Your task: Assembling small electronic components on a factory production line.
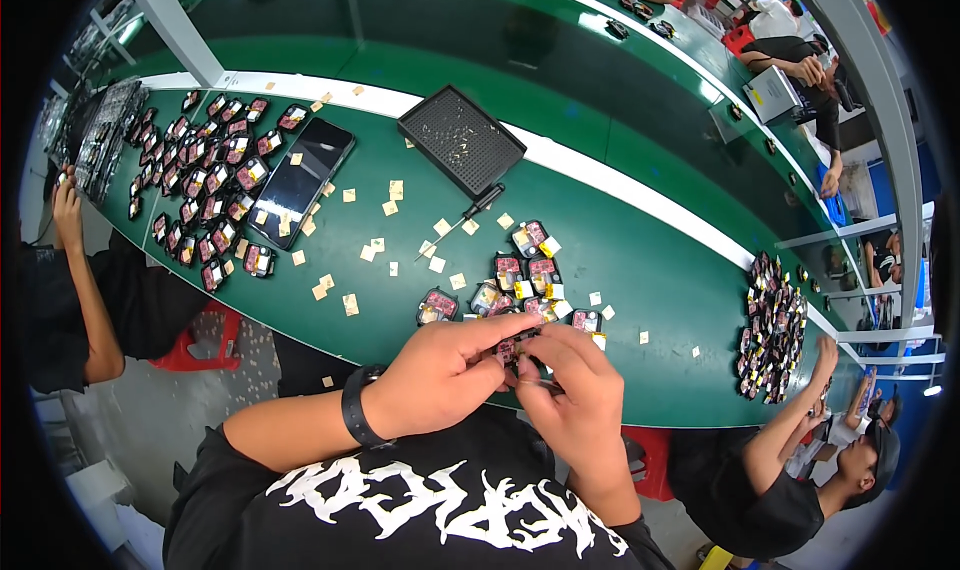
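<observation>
At the near edge of the green bench, my left hand (pixel 435 375) and my right hand (pixel 575 385) meet around a small black casing with a reddish circuit board (pixel 508 351). The left fingers grip it from one side. My right thumb and fingertips pinch at its other side; any smaller part between them is too hidden to tell. Just beyond my hands lies a cluster of similar black units (pixel 508 272), several with yellow tabs. A screwdriver (pixel 484 199) with a black handle rests past them, its thin shaft pointing back toward me.
A black perforated tray (pixel 425 120) holding tiny pieces sits beyond the screwdriver. A dark phone (pixel 310 175) lies left, beside a large spread of units (pixel 215 180). Small beige squares (pixel 350 304) are scattered about. Another pile (pixel 770 330) stands right, near a seated co-worker (pixel 800 490).
</observation>
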### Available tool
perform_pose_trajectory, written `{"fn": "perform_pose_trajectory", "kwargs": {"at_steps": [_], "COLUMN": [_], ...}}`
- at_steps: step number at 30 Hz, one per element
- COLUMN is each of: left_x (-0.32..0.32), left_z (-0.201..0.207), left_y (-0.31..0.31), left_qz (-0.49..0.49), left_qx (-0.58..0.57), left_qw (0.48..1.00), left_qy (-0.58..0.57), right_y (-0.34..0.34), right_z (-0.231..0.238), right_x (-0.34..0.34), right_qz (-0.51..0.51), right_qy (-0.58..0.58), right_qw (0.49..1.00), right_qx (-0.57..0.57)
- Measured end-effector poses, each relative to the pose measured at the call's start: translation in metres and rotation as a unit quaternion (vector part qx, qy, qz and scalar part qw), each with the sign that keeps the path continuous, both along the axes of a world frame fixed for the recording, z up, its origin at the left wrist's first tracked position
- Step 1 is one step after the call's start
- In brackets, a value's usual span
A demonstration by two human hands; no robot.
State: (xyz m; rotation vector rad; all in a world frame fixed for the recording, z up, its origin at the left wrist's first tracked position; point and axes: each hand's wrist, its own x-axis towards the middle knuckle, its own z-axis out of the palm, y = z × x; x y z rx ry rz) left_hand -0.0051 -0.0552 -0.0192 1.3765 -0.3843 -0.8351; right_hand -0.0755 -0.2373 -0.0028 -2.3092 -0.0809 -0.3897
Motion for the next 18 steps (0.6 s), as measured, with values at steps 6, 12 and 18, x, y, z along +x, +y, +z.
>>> {"fn": "perform_pose_trajectory", "kwargs": {"at_steps": [6,12,18], "left_x": [0.004,0.002,0.005], "left_z": [0.006,0.006,0.009], "left_y": [0.003,0.004,0.002], "left_qz": [0.004,0.002,-0.009], "left_qx": [-0.05,-0.071,-0.049], "left_qw": [0.995,0.99,0.986], "left_qy": [0.09,0.123,0.159], "right_y": [-0.013,-0.013,-0.002], "right_z": [0.014,0.004,0.005], "right_x": [-0.007,-0.004,0.007], "right_qz": [0.053,0.031,-0.022], "right_qy": [0.061,0.05,0.177], "right_qw": [0.993,0.988,0.856], "right_qx": [-0.081,0.142,0.485]}}
